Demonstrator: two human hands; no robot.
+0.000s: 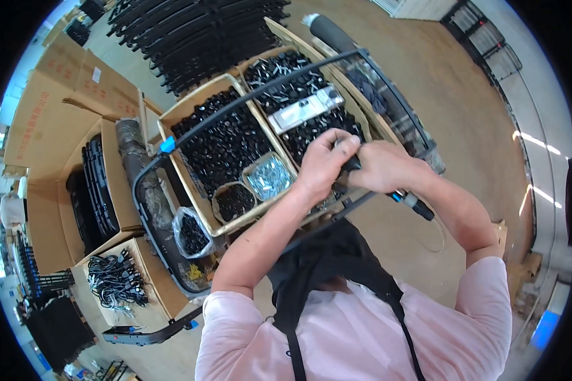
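My left hand [324, 164] is closed, thumb and fingers curled by a small black piece whose kind I cannot make out. Right beside it, my right hand [388, 166] is wrapped around a slim hand tool [419, 207]. The tool's black and blue rear end sticks out below the wrist, with a thin hose or cord attached; its tip is hidden. Both hands are over the near side of a large black rectangular frame [267, 86], which lies across the parts bins. Blue pieces are fixed on the frame's left corner.
A wooden bin [194, 190] holds many small black parts, with a small tub of silvery screws [270, 176] inside. A clear plastic case [306, 109] lies on the black parts. Left stand an open carton [44, 184] of black panels and a box of cables [115, 279]. Black bars [197, 38] are stacked behind.
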